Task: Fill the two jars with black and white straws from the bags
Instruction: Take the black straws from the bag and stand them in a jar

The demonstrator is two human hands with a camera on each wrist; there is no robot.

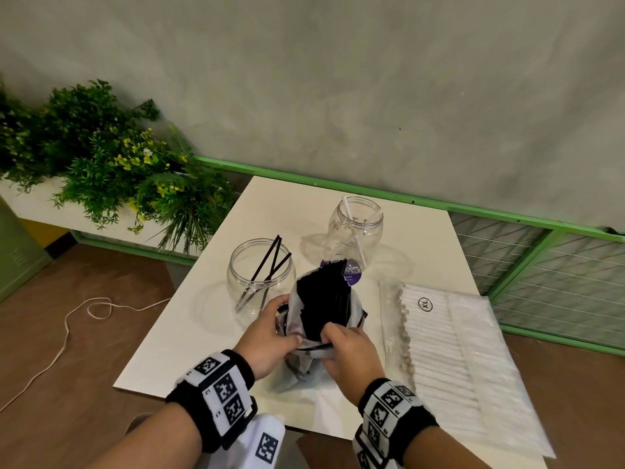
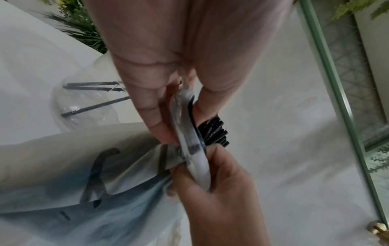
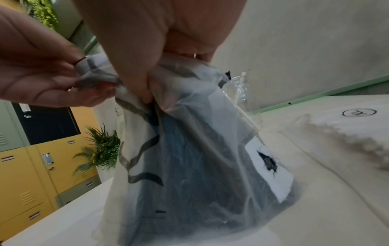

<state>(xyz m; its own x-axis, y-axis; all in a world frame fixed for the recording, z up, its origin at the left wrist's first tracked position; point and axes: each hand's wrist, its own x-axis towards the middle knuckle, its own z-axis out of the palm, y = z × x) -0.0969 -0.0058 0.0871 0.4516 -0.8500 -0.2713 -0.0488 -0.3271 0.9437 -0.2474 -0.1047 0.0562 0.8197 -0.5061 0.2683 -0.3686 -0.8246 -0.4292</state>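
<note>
Both hands on bag of black straws [image 1: 323, 309], upright at table [image 1: 422, 231] centre. Left hand [image 1: 270, 340] pinching bag mouth, right hand [image 1: 348, 353] curled round its rim. Left jar [image 1: 258, 279], just beyond-left of bag, few black straws; right jar [image 1: 356, 228], behind, few white. White straw bag [image 1: 453, 360] right of it, nearly full. Early days, most filling left

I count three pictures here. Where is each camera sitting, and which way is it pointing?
Head: worn on the head, looking forward and down at the table; both forearms, left hand and right hand show, gripping the bag of black straws.
Left wrist: on the left wrist, looking along the left palm to the bag's mouth; the right hand shows below.
Right wrist: on the right wrist, looking down the bag; the left hand shows at left.
Shared: every view shows the bag; head and left wrist both show the jar with black straws.
</note>
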